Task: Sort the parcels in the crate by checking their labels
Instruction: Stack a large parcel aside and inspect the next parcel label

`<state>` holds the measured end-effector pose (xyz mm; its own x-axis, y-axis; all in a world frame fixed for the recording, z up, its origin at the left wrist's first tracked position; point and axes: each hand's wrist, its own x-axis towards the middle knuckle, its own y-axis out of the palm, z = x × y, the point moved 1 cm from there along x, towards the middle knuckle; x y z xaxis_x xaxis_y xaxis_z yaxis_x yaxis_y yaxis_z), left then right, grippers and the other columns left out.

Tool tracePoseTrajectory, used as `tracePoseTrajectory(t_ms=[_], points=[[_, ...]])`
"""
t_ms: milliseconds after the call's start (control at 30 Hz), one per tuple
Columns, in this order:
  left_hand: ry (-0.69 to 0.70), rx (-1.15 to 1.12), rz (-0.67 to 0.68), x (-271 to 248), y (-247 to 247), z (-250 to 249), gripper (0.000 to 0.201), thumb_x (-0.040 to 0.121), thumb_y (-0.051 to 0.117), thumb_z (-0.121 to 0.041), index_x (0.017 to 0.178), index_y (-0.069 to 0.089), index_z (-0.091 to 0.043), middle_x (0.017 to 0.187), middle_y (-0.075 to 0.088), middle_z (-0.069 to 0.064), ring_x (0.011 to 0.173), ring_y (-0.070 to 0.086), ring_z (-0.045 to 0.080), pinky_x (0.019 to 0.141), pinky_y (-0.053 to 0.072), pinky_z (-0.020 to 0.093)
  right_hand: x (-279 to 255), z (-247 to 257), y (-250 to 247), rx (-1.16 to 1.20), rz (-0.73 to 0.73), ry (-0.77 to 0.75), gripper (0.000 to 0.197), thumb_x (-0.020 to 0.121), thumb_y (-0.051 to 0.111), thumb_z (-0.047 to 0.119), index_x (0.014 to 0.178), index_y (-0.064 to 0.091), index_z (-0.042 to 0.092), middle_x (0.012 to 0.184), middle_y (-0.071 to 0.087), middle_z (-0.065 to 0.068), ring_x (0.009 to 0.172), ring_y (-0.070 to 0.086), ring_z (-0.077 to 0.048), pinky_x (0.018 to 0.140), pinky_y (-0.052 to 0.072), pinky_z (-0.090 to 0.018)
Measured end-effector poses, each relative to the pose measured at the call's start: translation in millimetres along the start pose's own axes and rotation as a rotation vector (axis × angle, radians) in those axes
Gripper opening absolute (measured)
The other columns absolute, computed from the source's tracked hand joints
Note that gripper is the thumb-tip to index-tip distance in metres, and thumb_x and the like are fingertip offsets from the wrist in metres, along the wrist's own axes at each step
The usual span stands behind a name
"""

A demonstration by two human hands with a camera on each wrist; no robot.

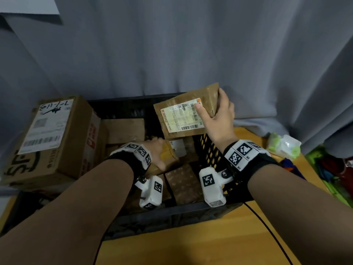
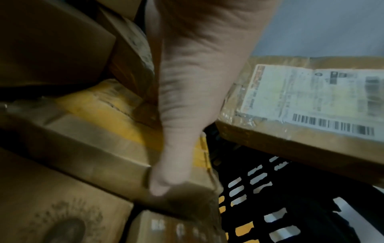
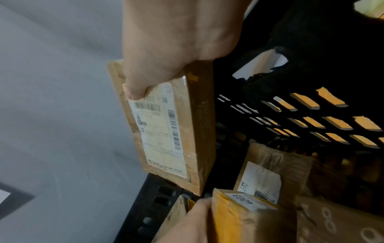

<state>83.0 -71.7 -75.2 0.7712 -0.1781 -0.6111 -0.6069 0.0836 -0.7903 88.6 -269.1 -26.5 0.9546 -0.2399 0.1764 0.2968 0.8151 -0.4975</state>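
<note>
A black slatted crate [image 1: 210, 152] on a wooden table holds several brown cardboard parcels. My right hand [image 1: 217, 113] grips a flat brown parcel [image 1: 172, 111] above the crate's far right corner, thumb on its white barcode label [image 1: 181, 117], label face up; the same parcel [image 3: 187, 131] shows in the right wrist view. My left hand [image 1: 158, 152] is down inside the crate, fingers curled round a small parcel with yellow tape [image 1: 170, 157], thumb [image 2: 172, 172] pressed on its edge [image 2: 116, 161].
A large labelled carton [image 1: 49, 138] rests on the crate's left rim. A patterned brown parcel [image 1: 183, 182] lies at the crate's near side. A white and green plastic bag [image 1: 284, 146] and colourful items [image 1: 328, 169] sit at the table's right. A grey curtain [image 1: 172, 44] hangs behind.
</note>
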Motion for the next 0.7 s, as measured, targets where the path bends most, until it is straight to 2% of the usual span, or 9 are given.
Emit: tracePoseTrajectory(t_ms=[100, 167, 200, 233, 333, 467, 533, 633, 700], points=[[0.026, -0.15, -0.049, -14, -16, 13, 0.085, 0.068, 0.072, -0.049, 0.133, 0.036, -0.009, 0.128, 0.047, 0.009, 0.108, 0.054, 0.025, 0.09, 0.049, 0.04, 3, 2, -1, 0.035, -0.01, 0.008, 0.083, 0.081, 0.063, 0.054, 0.148, 0.023, 0.025, 0.146, 0.032, -0.008, 0.137, 0.03, -0.024, 0.114, 0.027, -0.041], [0.064, -0.339, -0.036, -29, -27, 23, 0.068, 0.057, 0.067, -0.052, 0.109, 0.056, -0.012, 0.106, 0.062, 0.01, 0.094, 0.06, 0.021, 0.088, 0.05, 0.038, 9, 4, -3, 0.096, -0.043, 0.011, 0.081, 0.079, 0.065, 0.055, 0.145, 0.031, 0.022, 0.14, 0.04, -0.008, 0.131, 0.04, -0.024, 0.112, 0.033, -0.043], [0.085, -0.44, -0.05, -38, -33, 28, 0.059, 0.054, 0.062, -0.053, 0.097, 0.061, -0.012, 0.096, 0.065, 0.01, 0.088, 0.061, 0.022, 0.085, 0.049, 0.035, 11, 4, -3, 0.124, -0.054, 0.021, 0.082, 0.076, 0.065, 0.057, 0.142, 0.034, 0.021, 0.136, 0.044, -0.007, 0.127, 0.045, -0.023, 0.11, 0.037, -0.044], [0.077, -0.523, -0.084, -47, -39, 33, 0.054, 0.055, 0.058, -0.053, 0.092, 0.062, -0.014, 0.092, 0.065, 0.009, 0.088, 0.061, 0.023, 0.082, 0.047, 0.034, 13, 5, -3, 0.147, -0.061, 0.035, 0.084, 0.072, 0.064, 0.061, 0.141, 0.036, 0.021, 0.134, 0.047, -0.006, 0.123, 0.049, -0.023, 0.107, 0.04, -0.044], [-0.041, -0.709, -0.263, -69, -51, 49, 0.058, 0.066, 0.053, -0.052, 0.11, 0.058, -0.016, 0.107, 0.058, 0.007, 0.1, 0.056, 0.026, 0.089, 0.043, 0.035, 17, 7, -2, 0.182, -0.075, 0.07, 0.092, 0.063, 0.06, 0.071, 0.138, 0.038, 0.022, 0.131, 0.054, -0.004, 0.119, 0.054, -0.022, 0.104, 0.044, -0.045], [-0.177, -0.947, -0.565, -79, -52, 60, 0.04, 0.085, 0.054, -0.044, 0.115, 0.052, -0.018, 0.122, 0.055, 0.012, 0.112, 0.051, 0.033, 0.101, 0.041, 0.045, 9, 13, 10, 0.154, -0.015, 0.026, 0.085, 0.067, 0.061, 0.065, 0.136, 0.039, 0.02, 0.129, 0.054, -0.006, 0.118, 0.054, -0.024, 0.103, 0.044, -0.045], [-0.211, -1.021, -0.693, -81, -50, 61, 0.051, 0.086, 0.053, -0.045, 0.125, 0.05, -0.012, 0.13, 0.051, 0.014, 0.121, 0.045, 0.036, 0.106, 0.036, 0.048, 5, 15, 20, 0.128, 0.039, -0.01, 0.086, 0.066, 0.062, 0.064, 0.135, 0.04, 0.018, 0.128, 0.056, -0.008, 0.118, 0.055, -0.024, 0.102, 0.045, -0.045], [-0.254, -1.172, -0.749, -78, -44, 62, 0.071, 0.079, 0.053, -0.055, 0.134, 0.043, -0.011, 0.135, 0.044, 0.012, 0.122, 0.045, 0.033, 0.106, 0.036, 0.05, 4, 12, 35, 0.132, 0.147, 0.041, 0.082, 0.07, 0.065, 0.058, 0.137, 0.038, 0.019, 0.127, 0.057, -0.009, 0.113, 0.059, -0.025, 0.099, 0.048, -0.045], [-0.247, -1.277, -0.751, -74, -39, 62, 0.072, 0.079, 0.055, -0.056, 0.136, 0.041, -0.015, 0.13, 0.045, 0.008, 0.117, 0.047, 0.029, 0.103, 0.04, 0.05, 4, 3, 44, 0.148, 0.217, 0.132, 0.078, 0.077, 0.065, 0.05, 0.14, 0.033, 0.018, 0.126, 0.058, -0.009, 0.11, 0.061, -0.026, 0.097, 0.05, -0.047]])
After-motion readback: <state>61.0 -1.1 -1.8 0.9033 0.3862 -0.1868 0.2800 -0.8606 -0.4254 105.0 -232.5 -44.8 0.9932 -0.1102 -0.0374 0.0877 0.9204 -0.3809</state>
